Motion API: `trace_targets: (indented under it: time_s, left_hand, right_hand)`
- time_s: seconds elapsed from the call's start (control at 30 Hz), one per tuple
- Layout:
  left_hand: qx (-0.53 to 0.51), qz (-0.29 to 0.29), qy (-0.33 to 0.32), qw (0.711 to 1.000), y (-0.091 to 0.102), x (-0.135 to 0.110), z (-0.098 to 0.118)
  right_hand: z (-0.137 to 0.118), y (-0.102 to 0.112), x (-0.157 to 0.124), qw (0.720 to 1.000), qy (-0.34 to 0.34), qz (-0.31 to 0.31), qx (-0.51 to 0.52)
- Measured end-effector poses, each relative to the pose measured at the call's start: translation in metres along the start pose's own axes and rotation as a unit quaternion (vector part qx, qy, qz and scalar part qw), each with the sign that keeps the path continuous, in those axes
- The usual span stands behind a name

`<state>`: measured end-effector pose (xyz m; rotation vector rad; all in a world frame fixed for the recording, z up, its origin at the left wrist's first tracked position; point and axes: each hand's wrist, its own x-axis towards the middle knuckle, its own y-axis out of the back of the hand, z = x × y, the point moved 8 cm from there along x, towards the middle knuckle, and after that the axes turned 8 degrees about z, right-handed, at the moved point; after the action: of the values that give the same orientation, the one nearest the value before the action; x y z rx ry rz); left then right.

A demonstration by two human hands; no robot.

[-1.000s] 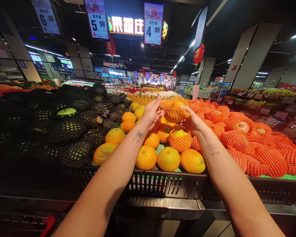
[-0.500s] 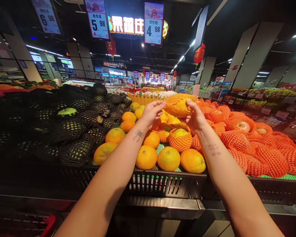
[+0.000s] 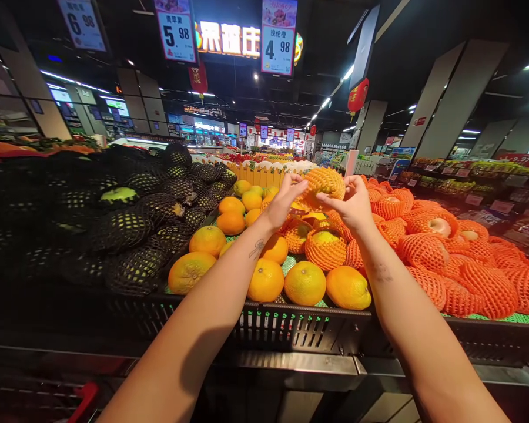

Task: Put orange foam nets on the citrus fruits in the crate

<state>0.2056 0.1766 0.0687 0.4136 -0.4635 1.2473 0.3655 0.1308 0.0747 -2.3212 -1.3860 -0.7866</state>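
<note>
Both my hands are raised over a fruit display and hold one orange wrapped in orange foam netting (image 3: 322, 183). My left hand (image 3: 285, 200) grips its left side with the fingertips. My right hand (image 3: 351, 204) pinches its right side and lower edge. Below them lie bare oranges (image 3: 304, 282) and several net-wrapped oranges (image 3: 325, 247) in the black crate bin (image 3: 291, 326).
Dark fruit in black netting (image 3: 132, 229) fills the bin to the left. Fruit in red-orange netting (image 3: 458, 264) fills the bin to the right. Price signs (image 3: 278, 38) hang overhead. A red cart handle (image 3: 84, 400) shows at the lower left.
The netted orange has turned between my hands and risen a little. The loose net flap seen one second ago now sits snug round the fruit. My view has shifted slightly.
</note>
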Motion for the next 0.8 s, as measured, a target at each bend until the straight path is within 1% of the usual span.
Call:
trace_targets:
  time_s: [0.07,0.2,0.3,0.4,0.5,0.63,0.7,0.8]
  left_hand:
    - [-0.026,-0.022,-0.007,0.999,-0.004,-0.003,-0.001]
    - [-0.032,-0.016,-0.031,0.999,-0.004,-0.004,-0.005]
    - [-0.065,-0.029,-0.003,0.997,-0.006,-0.002,-0.01]
    - [-0.096,-0.031,0.047,0.994,-0.008,0.0,-0.017]
    - [-0.095,-0.015,0.067,0.993,-0.006,0.002,-0.019]
    - [-0.123,0.017,0.07,0.99,-0.001,0.003,-0.016]
    - [-0.141,0.037,0.082,0.986,0.001,0.003,-0.015]
    - [-0.13,0.075,0.103,0.983,0.007,0.004,-0.018]
  right_hand:
    - [0.0,0.001,0.001,1.0,0.015,0.004,-0.022]
    - [-0.002,-0.002,0.001,0.999,0.031,-0.013,-0.025]
    - [-0.004,-0.004,0.0,0.999,0.037,-0.03,-0.019]
    - [-0.009,-0.006,-0.002,0.996,0.063,-0.044,-0.046]
    - [-0.012,-0.007,-0.004,0.994,0.072,-0.057,-0.051]
    - [-0.016,-0.009,-0.005,0.994,0.074,-0.075,0.005]
    - [-0.016,-0.011,-0.005,0.993,0.066,-0.091,0.032]
    - [-0.011,-0.012,-0.003,0.993,0.037,-0.101,0.057]
